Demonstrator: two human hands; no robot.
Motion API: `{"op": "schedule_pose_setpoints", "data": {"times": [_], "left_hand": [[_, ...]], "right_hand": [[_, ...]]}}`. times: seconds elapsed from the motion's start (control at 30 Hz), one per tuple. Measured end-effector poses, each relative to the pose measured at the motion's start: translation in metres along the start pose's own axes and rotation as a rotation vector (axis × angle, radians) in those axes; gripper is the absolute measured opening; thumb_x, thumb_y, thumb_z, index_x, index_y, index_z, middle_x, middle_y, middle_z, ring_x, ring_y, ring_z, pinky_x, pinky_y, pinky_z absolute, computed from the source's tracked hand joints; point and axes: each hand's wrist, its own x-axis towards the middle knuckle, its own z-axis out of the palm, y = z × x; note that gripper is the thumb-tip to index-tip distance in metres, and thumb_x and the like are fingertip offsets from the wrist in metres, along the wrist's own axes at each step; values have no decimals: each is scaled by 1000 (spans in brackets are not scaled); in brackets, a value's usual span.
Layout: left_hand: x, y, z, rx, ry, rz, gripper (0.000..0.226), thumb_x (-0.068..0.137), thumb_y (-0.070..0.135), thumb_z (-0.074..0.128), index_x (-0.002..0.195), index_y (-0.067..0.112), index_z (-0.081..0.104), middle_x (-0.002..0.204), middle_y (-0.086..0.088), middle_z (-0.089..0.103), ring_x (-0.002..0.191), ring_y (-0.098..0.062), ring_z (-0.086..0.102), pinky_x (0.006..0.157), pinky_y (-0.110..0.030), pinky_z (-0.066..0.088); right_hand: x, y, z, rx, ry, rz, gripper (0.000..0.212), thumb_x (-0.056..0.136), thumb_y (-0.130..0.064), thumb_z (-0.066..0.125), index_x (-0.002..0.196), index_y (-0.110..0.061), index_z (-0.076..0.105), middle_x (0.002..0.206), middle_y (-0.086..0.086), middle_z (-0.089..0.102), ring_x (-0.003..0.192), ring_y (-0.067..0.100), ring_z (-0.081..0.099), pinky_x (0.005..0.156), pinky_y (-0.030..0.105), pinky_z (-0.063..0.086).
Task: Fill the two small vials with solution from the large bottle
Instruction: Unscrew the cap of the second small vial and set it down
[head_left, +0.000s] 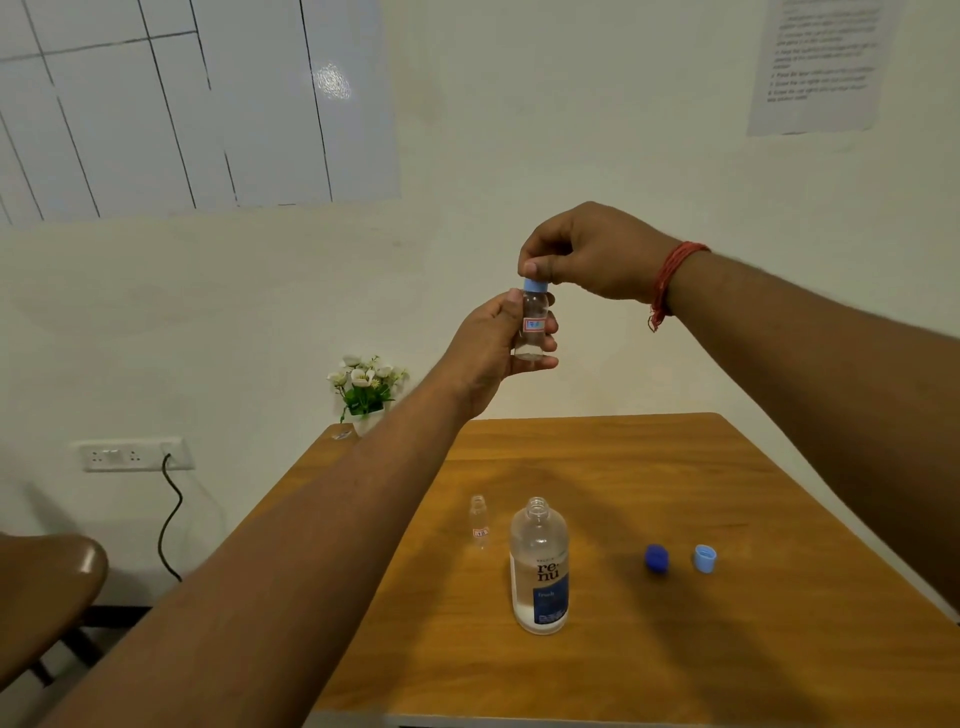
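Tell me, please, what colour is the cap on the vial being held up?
Light blue: the cap on the held vial, seen best in the head view.

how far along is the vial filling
Done: large bottle and vial on the table stand uncapped, two caps lying loose. In hand: left hand holds the other vial, right hand pinching its cap. Left: the table vial looks empty.

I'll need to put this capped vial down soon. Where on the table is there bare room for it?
Bare wood lies between the bottle and the dark blue cap, across the whole far half of the table, and right of the light blue cap. It is tight between the open vial and the bottle.
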Motion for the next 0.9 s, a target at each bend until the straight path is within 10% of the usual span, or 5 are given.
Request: {"op": "schedule_pose_setpoints", "data": {"times": [0.9], "left_hand": [[-12,-2,0,-177,-32,-18,39,109,38,28,118,15,58,88,-4,64,74,-15,61,69,-30,55]], "right_hand": [[1,1,9,-7,-47,-115,17,97,-21,52,106,-20,67,99,-8,64,92,10,57,83,23,45]]}}
